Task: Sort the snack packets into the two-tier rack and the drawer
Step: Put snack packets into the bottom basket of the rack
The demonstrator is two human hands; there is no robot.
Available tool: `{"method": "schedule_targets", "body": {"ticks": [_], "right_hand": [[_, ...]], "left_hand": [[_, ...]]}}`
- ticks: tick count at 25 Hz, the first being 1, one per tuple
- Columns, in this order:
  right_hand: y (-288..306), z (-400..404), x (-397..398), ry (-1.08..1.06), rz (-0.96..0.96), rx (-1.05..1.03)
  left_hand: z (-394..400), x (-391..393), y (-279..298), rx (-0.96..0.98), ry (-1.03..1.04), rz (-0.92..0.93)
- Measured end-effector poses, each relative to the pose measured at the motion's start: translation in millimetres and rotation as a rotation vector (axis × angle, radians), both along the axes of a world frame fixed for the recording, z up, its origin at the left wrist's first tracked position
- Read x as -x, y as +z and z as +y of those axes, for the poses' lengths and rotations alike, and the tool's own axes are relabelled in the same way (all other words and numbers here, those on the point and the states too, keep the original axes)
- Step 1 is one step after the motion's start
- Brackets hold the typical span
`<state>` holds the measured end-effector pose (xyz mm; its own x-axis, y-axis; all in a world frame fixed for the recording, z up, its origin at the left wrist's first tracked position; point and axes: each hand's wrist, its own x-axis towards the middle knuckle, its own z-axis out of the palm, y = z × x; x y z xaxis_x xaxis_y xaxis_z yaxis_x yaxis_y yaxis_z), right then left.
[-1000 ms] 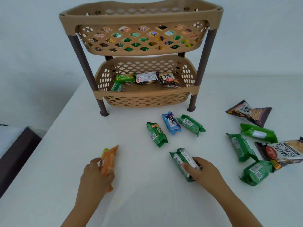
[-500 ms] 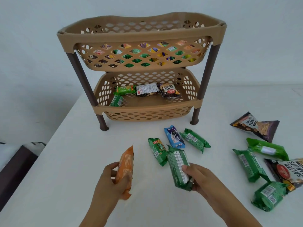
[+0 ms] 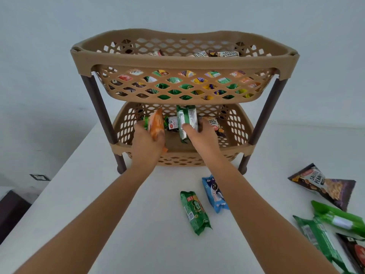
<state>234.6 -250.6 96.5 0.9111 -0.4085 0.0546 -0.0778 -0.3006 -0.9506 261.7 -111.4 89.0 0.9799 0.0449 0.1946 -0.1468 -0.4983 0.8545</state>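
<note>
Two-tier rack (image 3: 184, 62) stands on the tabletop (image 3: 83, 194). Upper basket: filled with mixed packets. Lower basket (image 3: 240, 125): several packets at the rear. Left hand (image 3: 147, 141) grips an orange packet (image 3: 156, 123) and right hand (image 3: 199, 135) grips a green packet (image 3: 186, 119), both inside the lower basket. Further packets lie on the tabletop

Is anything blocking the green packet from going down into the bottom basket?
Nothing visible does. The right hand holds the green snack packet already inside the tan plastic lower basket, under the upper tier. Bare basket floor lies just below it; the packets already there sit farther back.
</note>
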Motion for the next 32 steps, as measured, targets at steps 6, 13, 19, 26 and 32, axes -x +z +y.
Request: {"method": "schedule_targets", "body": {"ticks": [6, 13, 19, 26, 32], "right_hand": [[-21, 6, -73, 0.101, 0.408, 0.215], [-42, 9, -94, 0.318, 0.646, 0.597], [-45, 11, -98, 0.291, 0.669, 0.684], [-13, 10, -66, 0.003, 0.008, 0.474], [-45, -11, 68, -0.128, -0.46, 0.519]], "left_hand": [[-13, -78, -10, -0.392, -0.006, 0.315], [-23, -113, -41, -0.616, -0.033, 0.516], [-27, -112, -47, -0.909, -0.126, 0.564], [-22, -67, -9, -0.784, -0.095, -0.378], [-5, 79, -64, -0.354, -0.383, -0.606]]}}
